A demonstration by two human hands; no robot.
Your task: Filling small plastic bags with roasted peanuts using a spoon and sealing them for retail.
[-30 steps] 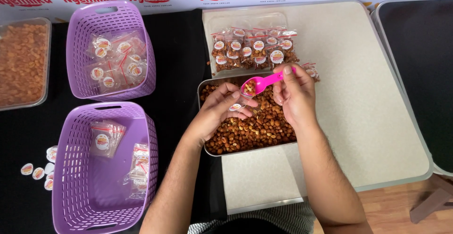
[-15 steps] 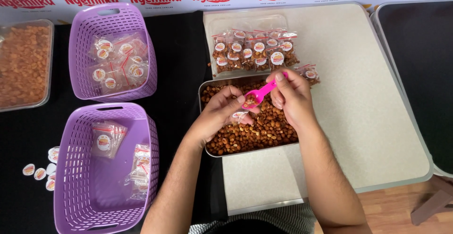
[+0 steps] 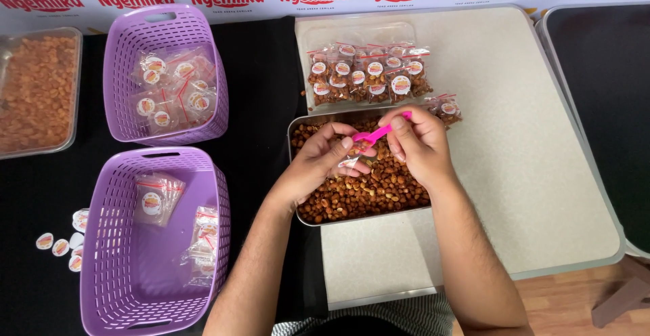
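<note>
Closest in, the near purple basket holds a few flat empty pouches, with loose round stickers on the black cloth beside it. Over the metal tray of brown roasted nuts, the left hand pinches a small clear pouch open while the right hand grips the pink scoop, tipped at the pouch mouth. Beyond, a row of filled pouches lies finished; the far basket has more empties waiting. The tray looks far from emptied.

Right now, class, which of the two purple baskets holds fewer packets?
The nearer purple basket, closest to the person: its floor is mostly bare, while the farther basket is well covered.
</note>
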